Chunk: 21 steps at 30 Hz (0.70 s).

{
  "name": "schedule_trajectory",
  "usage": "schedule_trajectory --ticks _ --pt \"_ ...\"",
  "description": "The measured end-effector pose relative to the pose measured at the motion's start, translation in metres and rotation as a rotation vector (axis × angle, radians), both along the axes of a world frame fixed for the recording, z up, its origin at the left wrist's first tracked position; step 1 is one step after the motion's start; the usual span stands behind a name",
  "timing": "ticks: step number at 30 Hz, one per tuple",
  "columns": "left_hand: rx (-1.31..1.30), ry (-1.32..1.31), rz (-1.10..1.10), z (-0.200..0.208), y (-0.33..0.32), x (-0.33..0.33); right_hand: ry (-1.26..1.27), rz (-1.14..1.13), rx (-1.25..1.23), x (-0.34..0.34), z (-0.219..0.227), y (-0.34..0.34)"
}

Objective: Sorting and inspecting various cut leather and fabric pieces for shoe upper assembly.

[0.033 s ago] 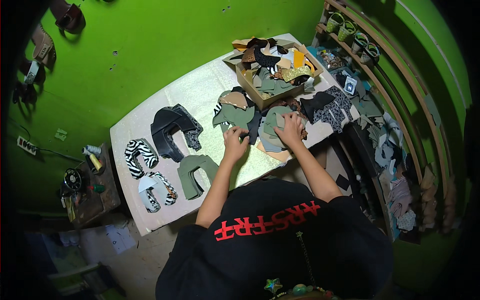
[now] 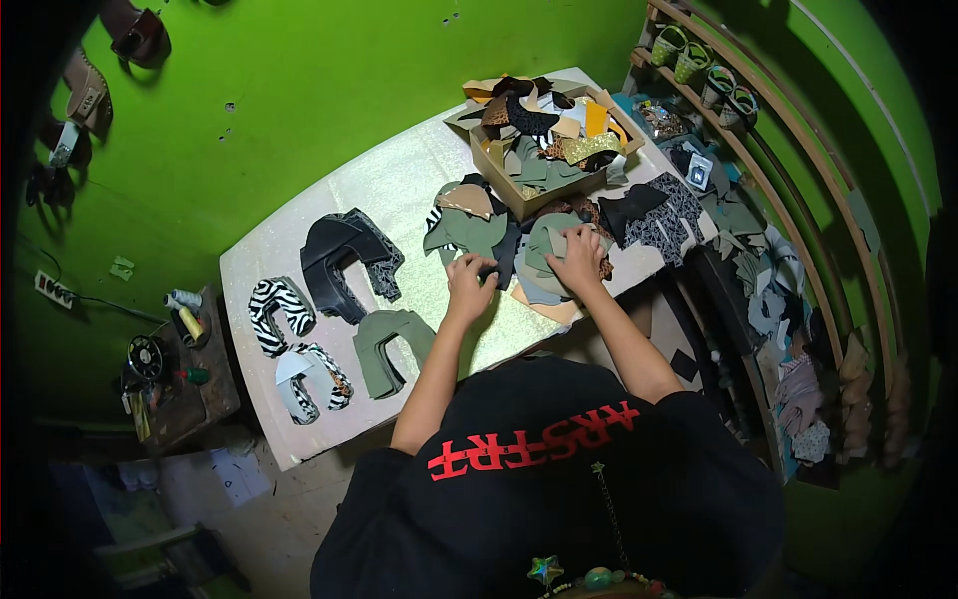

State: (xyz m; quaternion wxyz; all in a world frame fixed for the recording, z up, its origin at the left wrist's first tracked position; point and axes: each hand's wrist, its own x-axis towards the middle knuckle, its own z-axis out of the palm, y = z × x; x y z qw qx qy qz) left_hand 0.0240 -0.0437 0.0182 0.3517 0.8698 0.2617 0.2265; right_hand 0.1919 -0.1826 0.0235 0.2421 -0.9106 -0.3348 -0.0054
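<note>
My left hand [image 2: 470,287] rests at the near edge of a loose pile, its fingers apart and slightly bent beside a black cut piece [image 2: 507,252]. That pile also has an olive-green piece [image 2: 477,233], a tan piece [image 2: 466,200] and zebra-striped bits. My right hand [image 2: 578,262] lies with fingers spread over a second pile, touching olive-green cut pieces [image 2: 547,236]. Grey and peach pieces [image 2: 544,303] stick out below it. Whatever is under the palms is hidden.
A cardboard box [image 2: 501,172] heaped with mixed scraps stands behind the piles. Stacks of U-shaped pieces, black [image 2: 334,262], zebra-striped [image 2: 269,317], white [image 2: 296,371] and olive [image 2: 376,351], lie at the left. Dark patterned pieces [image 2: 663,213] lie at the right, by a scrap-filled shelf.
</note>
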Motion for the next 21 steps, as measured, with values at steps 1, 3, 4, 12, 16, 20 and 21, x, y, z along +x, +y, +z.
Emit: schedule_trajectory --ticks 1,3,4,12,16,20,21 --pt "-0.015 0.008 -0.01 -0.001 -0.001 0.002 -0.042 0.013 0.042 -0.001 0.001 0.0" --pt "-0.025 0.013 -0.022 -0.002 -0.002 0.006 -0.071 0.02 0.077 0.001 -0.002 0.0" --pt "-0.031 0.026 -0.043 -0.001 -0.003 0.009 -0.098 0.022 0.109 0.003 -0.003 -0.001" --pt "-0.117 -0.02 -0.131 0.016 -0.006 0.024 -0.052 0.271 0.287 0.01 0.036 0.001" --pt "-0.308 -0.124 -0.195 0.028 -0.014 0.022 0.003 0.473 0.242 -0.016 0.065 0.015" --pt "-0.537 -0.104 -0.235 0.037 -0.011 0.003 0.198 0.563 0.241 -0.036 0.071 0.033" --pt "-0.533 -0.023 -0.192 0.036 -0.007 -0.005 0.276 0.582 0.237 -0.041 0.077 0.036"
